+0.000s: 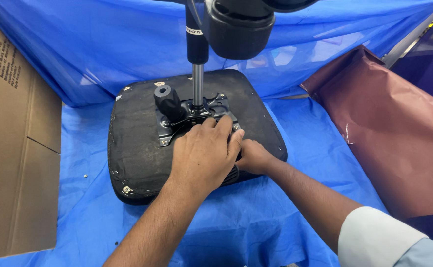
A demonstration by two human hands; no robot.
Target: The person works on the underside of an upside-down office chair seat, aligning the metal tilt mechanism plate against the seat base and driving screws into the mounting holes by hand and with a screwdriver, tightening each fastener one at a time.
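An upturned black seat cushion [137, 143] lies on a blue plastic sheet [256, 222], and everything else sits around it. Bolted to the middle of the cushion's underside is a black metal plate [211, 111], with a steel post [197, 84] standing straight up from it and a black knob [167, 101] jutting out just left of the post.

The left hand [204, 153] comes in from the lower edge, forearm bare and angled up toward the cushion. It lies palm down and flat on the near part of the plate, fingers together and stretched forward, fingertips just short of the post's foot. It presses on the plate rather than closing around anything.

The right hand [253, 155] reaches in from the lower right, with a pale sleeve [379, 237] pushed up the forearm. It rests at the cushion's near right edge, touching the left hand's little-finger side. Its fingers are tucked under the left hand, so I cannot tell whether they grip anything.

A cardboard box [14, 158] stands left of the cushion, and a dark red bag [399, 133] lies to its right.
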